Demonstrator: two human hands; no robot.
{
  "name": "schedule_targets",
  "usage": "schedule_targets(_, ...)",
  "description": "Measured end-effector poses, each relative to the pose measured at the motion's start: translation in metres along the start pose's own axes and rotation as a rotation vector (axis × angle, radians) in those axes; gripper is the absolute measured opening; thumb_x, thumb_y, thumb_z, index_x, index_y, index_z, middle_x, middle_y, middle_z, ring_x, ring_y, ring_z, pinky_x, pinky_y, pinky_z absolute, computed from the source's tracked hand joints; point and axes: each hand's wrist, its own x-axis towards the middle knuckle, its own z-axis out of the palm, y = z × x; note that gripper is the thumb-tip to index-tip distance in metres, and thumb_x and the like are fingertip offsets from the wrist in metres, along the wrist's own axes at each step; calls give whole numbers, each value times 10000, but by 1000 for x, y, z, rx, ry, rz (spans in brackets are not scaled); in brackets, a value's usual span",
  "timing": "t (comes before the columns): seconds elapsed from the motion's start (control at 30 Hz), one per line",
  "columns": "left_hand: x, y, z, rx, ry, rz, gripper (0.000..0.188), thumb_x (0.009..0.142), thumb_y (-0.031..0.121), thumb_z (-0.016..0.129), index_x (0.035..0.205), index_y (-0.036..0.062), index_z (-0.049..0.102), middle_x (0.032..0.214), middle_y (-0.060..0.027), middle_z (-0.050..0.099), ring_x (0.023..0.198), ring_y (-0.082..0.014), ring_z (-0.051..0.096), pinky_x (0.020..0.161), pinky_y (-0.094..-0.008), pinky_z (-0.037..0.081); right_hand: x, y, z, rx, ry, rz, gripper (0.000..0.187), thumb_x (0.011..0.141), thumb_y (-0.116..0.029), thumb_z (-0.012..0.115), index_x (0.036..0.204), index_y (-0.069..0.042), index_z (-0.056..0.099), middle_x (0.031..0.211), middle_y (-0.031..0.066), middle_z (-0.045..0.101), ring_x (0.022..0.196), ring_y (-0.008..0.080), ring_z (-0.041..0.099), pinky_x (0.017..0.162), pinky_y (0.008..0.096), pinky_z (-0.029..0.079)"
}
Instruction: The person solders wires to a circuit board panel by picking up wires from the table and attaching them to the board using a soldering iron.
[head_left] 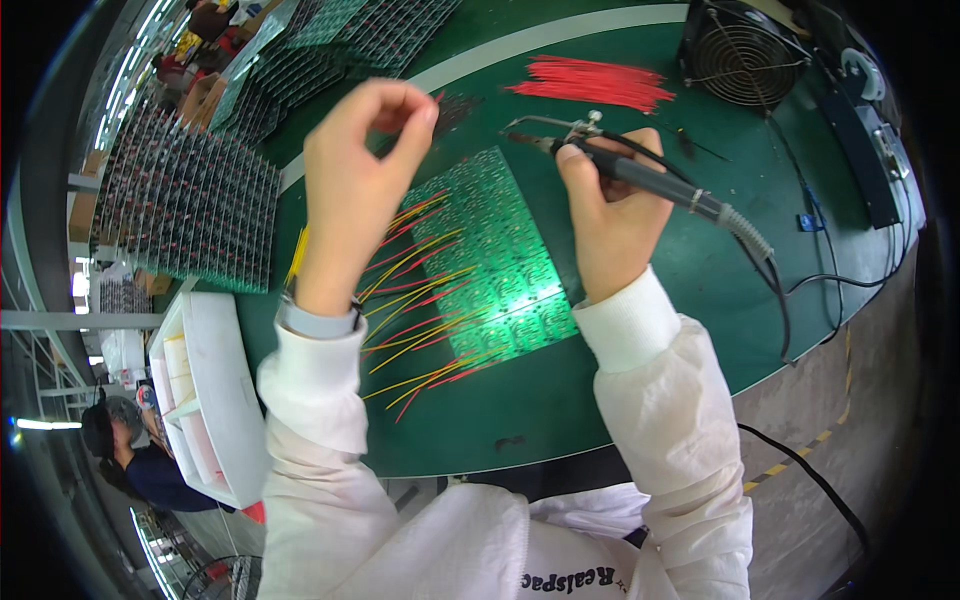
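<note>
A soldering iron (655,182) with a black handle and a thin metal feed tube is gripped in my right hand (620,215). Its tip points left, above the far right of a green circuit board panel (510,250). Red and yellow wires (415,290) stick out in pairs from the panel's left side. My left hand (360,175) is raised over the far left, thumb and forefinger pinched together; what lies between them, if anything, is too small to make out. Just beyond those fingertips are short dark wires (458,112) on the green mat.
Red wires (595,82) lie bundled at the far side. A black fan (742,60) and a dark blue box (862,150) with cables stand at the right. Stacked board panels (190,195) and a white divided tray (235,400) occupy the left. A person (150,470) sits beyond.
</note>
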Motion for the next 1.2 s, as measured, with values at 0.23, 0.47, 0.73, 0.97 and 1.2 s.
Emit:
schedule_targets(0.23, -66, -19, 0, 63, 112, 17, 74, 784, -3, 614, 858, -3, 611, 840, -65, 602, 759, -143, 578, 700, -246, 455, -7, -6, 2, -26, -132, 52, 231, 734, -36, 668, 824, -9, 458, 748, 47, 581, 636, 54, 542, 557, 184, 444)
schedule_targets(0.47, -86, -21, 9, 149, 132, 36, 120, 734, -19, 641, 846, 23, 626, 829, -65, 601, 721, -175, 583, 626, -267, 463, -18, -24, -5, -4, -163, 133, 229, 738, -36, 668, 821, -10, 458, 770, 51, 572, 674, 60, 529, 609, 194, 441)
schedule_targets(0.73, -91, -17, 14, 259, 91, 151, 97, 703, 72, 677, 790, 49, 638, 781, -52, 611, 683, -213, 552, 624, -305, 402, -38, -36, -12, -103, -287, 199, 223, 746, -43, 648, 816, -5, 440, 778, 68, 566, 663, 68, 512, 606, 207, 434)
schedule_targets(0.97, -92, -21, 15, 282, 87, 121, 99, 705, 44, 668, 800, 42, 641, 768, -47, 583, 706, -209, 542, 635, -307, 412, -39, -30, -9, -98, -295, 188, 214, 742, -50, 650, 810, 3, 454, 764, 58, 548, 679, 73, 497, 619, 213, 429)
schedule_targets(1.2, -92, -22, 16, 234, 83, 104, 96, 705, 35, 664, 797, 25, 639, 770, -64, 576, 715, -223, 545, 633, -314, 440, -38, -30, -9, -128, -299, 183, 197, 738, -38, 645, 806, 9, 467, 762, 55, 543, 677, 71, 487, 625, 217, 426)
